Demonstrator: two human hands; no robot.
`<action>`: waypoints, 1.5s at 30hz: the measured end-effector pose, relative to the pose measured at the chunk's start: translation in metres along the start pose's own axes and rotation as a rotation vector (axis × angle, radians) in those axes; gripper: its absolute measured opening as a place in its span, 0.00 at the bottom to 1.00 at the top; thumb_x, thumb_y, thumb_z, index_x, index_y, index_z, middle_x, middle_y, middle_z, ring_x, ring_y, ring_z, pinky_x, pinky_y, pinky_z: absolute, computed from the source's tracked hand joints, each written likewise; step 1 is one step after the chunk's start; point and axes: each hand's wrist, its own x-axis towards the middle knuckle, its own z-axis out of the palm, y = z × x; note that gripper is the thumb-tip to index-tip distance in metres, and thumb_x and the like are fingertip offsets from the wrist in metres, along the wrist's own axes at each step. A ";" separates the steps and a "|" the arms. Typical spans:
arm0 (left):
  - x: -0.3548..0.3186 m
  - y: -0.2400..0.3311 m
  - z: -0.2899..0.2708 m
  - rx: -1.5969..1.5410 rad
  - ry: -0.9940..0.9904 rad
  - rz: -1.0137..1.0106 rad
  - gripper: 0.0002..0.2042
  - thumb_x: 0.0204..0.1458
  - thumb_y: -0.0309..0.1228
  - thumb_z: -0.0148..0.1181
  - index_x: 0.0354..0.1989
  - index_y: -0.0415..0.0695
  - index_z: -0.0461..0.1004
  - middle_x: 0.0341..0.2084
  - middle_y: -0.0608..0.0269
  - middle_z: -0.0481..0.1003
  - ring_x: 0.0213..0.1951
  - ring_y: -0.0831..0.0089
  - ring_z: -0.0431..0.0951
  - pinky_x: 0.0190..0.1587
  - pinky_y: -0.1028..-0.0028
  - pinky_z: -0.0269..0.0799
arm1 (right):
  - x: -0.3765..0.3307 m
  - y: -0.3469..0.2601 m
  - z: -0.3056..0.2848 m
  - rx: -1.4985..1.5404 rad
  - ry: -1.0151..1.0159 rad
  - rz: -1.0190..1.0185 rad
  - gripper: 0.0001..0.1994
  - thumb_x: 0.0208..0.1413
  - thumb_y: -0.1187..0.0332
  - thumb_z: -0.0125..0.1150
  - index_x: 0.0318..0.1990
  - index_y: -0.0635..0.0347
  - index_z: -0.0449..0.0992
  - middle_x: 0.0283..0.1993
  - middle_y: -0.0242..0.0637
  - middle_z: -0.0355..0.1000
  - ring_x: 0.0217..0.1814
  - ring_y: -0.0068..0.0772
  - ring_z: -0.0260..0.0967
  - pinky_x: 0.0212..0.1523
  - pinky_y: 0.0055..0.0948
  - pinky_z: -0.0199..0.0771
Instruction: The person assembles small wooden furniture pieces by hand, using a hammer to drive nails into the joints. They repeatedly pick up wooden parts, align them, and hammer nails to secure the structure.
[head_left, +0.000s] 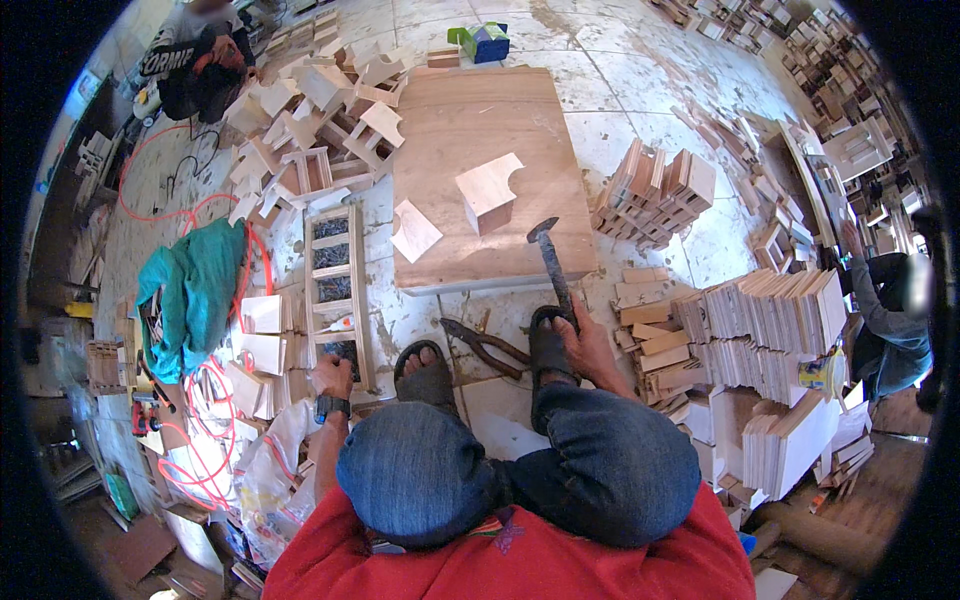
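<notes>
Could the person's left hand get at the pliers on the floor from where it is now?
Probably yes: the pliers lie bare on the floor beyond the sandalled feet, though the left hand would have to cross the left foot.

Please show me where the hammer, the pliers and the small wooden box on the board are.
hammer (549, 262): head view, on its dark handle above the right hand.
pliers (487, 346): head view, on the handles, lying on the floor.
small wooden box (489, 190): head view, on its top face.
</notes>
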 end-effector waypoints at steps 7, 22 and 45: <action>0.018 0.050 -0.014 -0.376 0.145 0.108 0.11 0.43 0.34 0.61 0.27 0.37 0.75 0.24 0.51 0.78 0.28 0.62 0.80 0.33 0.65 0.75 | 0.003 0.005 -0.004 0.013 0.057 -0.040 0.28 0.59 0.60 0.55 0.66 0.52 0.56 0.39 0.59 0.74 0.42 0.59 0.73 0.42 0.43 0.72; 0.013 0.361 -0.047 -0.820 -0.031 0.887 0.13 0.50 0.23 0.58 0.45 0.40 0.74 0.34 0.50 0.78 0.37 0.63 0.80 0.40 0.70 0.75 | 0.002 -0.036 -0.033 -0.038 0.031 0.020 0.28 0.60 0.65 0.53 0.67 0.56 0.55 0.38 0.60 0.73 0.41 0.57 0.73 0.42 0.41 0.71; 0.079 0.376 -0.065 -0.280 -0.327 1.040 0.51 0.22 0.45 0.74 0.62 0.42 0.59 0.47 0.46 0.73 0.50 0.55 0.73 0.54 0.65 0.67 | 0.018 -0.058 -0.050 -0.037 0.112 -0.105 0.28 0.59 0.68 0.53 0.67 0.54 0.54 0.29 0.58 0.71 0.30 0.54 0.72 0.34 0.40 0.70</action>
